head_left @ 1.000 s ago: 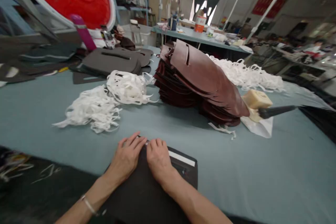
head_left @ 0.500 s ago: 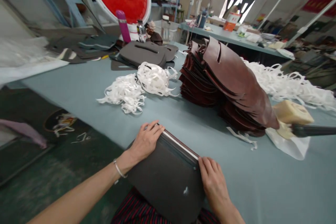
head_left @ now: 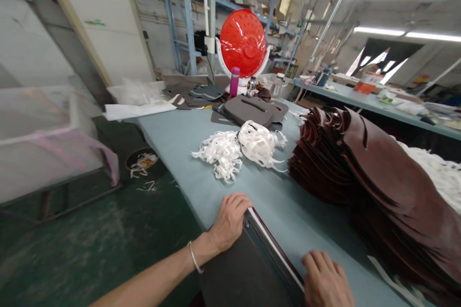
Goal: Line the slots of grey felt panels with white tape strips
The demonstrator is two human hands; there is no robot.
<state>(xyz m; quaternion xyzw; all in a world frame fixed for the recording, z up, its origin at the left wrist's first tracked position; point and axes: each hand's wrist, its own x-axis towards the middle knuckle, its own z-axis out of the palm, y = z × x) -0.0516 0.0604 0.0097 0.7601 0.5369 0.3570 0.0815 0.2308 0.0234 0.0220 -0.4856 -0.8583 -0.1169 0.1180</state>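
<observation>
A dark grey flat panel [head_left: 248, 268] lies at the front edge of the table, with a white strip [head_left: 272, 243] along its far edge and a thin brown margin beyond the strip. My left hand [head_left: 230, 223], a bracelet on its wrist, is closed over the panel's upper left corner at one end of the strip. At the strip's other end my right hand [head_left: 326, 278] is closed, fingers curled at the panel's right edge; its fingertips are partly hidden. Beyond my hands are two tangled heaps of white strips, the left heap [head_left: 221, 153] and the right heap [head_left: 259, 144].
A tall stack of brown leather pieces [head_left: 389, 168] stands on the right of the blue-green table [head_left: 180, 153]. Grey slotted panels [head_left: 248, 109], a purple bottle [head_left: 234, 81] and a red basin-like object [head_left: 243, 41] are at the back. A pale bin [head_left: 46, 168] stands left.
The view has swung left and tilted up, so everything sits further right and lower. Both hands stay at the panel's strip edge; my right hand's fingers are more curled.
</observation>
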